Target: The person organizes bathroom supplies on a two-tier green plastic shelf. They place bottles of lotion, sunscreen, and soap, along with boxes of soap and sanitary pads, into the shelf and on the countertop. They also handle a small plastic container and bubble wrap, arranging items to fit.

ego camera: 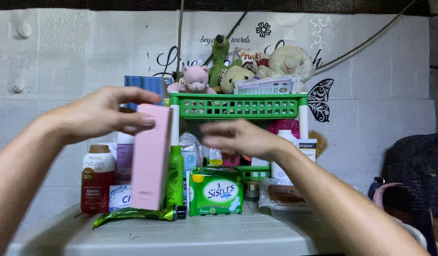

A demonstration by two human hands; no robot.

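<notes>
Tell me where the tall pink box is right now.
In the head view, the tall pink box stands upright left of centre, gripped at its top by the left hand, beside the green bottle.

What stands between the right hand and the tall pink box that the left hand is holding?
Nothing visible does. The left hand holds the pink box upright by its top. The right hand is in the air beside it, blurred, and only the green bottle stands lower down near the box.
</notes>
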